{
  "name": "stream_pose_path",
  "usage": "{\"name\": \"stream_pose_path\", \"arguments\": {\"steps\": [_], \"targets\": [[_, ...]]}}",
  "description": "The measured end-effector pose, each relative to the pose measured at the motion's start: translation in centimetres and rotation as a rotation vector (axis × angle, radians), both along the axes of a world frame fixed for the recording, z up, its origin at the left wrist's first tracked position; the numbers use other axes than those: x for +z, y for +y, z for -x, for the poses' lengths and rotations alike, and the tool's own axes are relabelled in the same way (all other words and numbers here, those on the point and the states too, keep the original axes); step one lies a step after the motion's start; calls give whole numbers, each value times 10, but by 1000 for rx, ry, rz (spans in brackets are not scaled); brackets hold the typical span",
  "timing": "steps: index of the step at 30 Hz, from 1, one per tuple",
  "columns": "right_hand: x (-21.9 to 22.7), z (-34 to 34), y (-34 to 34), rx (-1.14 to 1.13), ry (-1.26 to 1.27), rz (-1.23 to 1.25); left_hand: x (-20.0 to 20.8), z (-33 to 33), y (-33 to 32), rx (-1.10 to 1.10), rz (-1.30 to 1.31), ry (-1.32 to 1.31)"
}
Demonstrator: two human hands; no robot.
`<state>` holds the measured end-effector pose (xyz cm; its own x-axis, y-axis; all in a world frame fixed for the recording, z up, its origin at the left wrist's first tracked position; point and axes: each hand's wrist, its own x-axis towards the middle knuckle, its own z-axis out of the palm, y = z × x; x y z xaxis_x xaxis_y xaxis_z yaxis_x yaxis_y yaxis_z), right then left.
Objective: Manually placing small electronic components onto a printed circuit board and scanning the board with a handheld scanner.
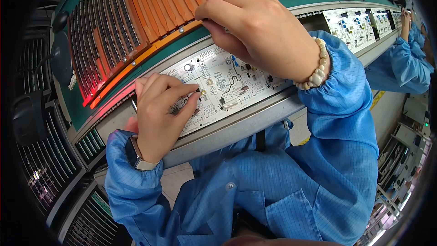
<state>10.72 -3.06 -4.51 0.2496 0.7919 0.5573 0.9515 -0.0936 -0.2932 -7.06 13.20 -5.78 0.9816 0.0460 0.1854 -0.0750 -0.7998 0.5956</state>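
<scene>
A white printed circuit board (236,92) lies in front of me on a metal-edged conveyor rail, with several small components standing on it. My left hand (161,105) is over the board's left part. Its thumb and index fingertip come close together in a pinch just above the surface; whatever is between them is too small to name. My right hand (255,25) hangs over the far edge of the board, by the front lip of an orange slotted parts tray (159,0). Thumb and fingers are pinched, and what they hold is mostly hidden.
Rows of dark components (102,27) fill the tray's left section. More populated boards (349,29) sit along the rail to the right, where a co-worker's blue sleeve (400,66) and hand show. Racks of boards (41,155) stand at left. A metal rail (246,130) borders the near side.
</scene>
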Motion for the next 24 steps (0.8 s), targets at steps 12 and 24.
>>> {"name": "stream_pose_path", "arguments": {"steps": [12,24], "targets": [[0,-1,-2,7,19,25,13,-6,-8,-30,-164,12],[2,1,-13,294,233,474,25,-14,-21,-102,-376,60]]}}
